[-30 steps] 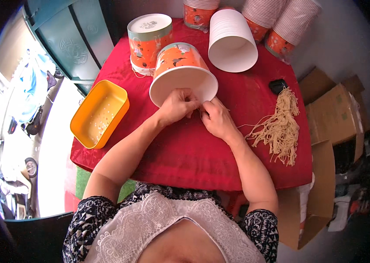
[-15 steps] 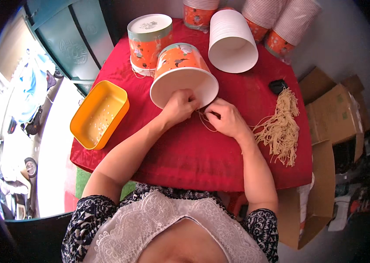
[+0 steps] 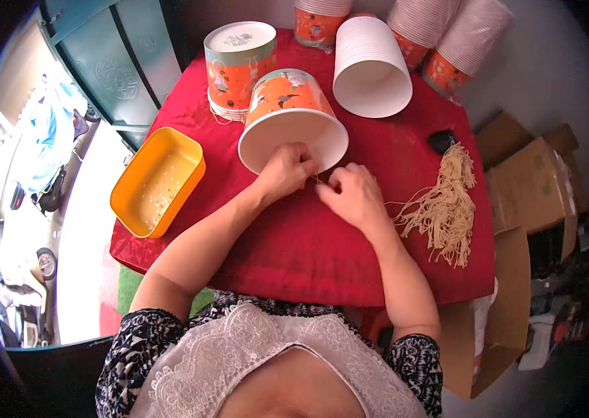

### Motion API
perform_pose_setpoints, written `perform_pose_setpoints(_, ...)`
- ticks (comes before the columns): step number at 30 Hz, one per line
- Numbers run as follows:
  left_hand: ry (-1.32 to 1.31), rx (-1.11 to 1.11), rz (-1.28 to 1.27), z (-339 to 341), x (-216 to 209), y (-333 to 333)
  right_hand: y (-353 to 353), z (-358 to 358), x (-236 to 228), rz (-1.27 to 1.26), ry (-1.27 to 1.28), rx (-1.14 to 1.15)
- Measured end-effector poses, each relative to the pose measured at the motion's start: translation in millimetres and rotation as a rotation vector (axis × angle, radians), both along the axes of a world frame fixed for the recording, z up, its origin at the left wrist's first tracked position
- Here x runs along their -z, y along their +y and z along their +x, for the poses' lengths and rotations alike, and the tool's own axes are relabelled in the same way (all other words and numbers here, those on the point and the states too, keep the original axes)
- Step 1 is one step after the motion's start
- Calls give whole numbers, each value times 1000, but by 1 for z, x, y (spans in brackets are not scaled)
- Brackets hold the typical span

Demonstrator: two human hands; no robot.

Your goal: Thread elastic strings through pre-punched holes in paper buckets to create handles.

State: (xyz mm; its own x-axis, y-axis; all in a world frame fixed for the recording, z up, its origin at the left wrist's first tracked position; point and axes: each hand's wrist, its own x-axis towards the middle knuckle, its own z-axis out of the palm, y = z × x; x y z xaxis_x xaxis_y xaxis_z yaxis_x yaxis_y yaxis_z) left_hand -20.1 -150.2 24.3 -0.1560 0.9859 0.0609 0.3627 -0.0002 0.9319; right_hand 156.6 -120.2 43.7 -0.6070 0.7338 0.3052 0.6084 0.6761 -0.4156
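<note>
An orange paper bucket with a green band lies tilted on its side, its white mouth facing me. My left hand reaches over the near rim, fingers pinched on the bucket's edge. Just right of it, my right hand is closed in a pinch beside the rim. A thin beige string shows between the two hands; most of it is hidden by my fingers. To the right lies a bundle of beige strings, tied at the top with something black.
A yellow plastic tub with small bits inside sits at the left of the red cloth. Behind stand upside-down stacked buckets and a white stack on its side. Wrapped bucket stacks line the back; cardboard boxes are at right.
My right hand has shifted slightly, its fingers now drawn a little away from the rim. The loop of string that hung below the rim no longer shows. My left hand stays in place.
</note>
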Motion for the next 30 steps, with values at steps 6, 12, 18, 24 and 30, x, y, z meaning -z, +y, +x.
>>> perform_pose_setpoints(6,-46,-2,37,2,-2,1,5,3,18,103,17,-91)
perform_pose_setpoints(12,-63,-11,-32,2,-8,-3,15,14,-7,378,-228,253)
perform_pose_setpoints(18,-64,-9,-9,2,-5,-1,-4,3,-8,174,24,111)
perform_pose_setpoints(24,-71,8,24,1,-3,1,-16,-11,8,116,-20,30)
perform_pose_setpoints(30,-62,32,16,-1,-2,0,-11,-17,19,115,101,-26)
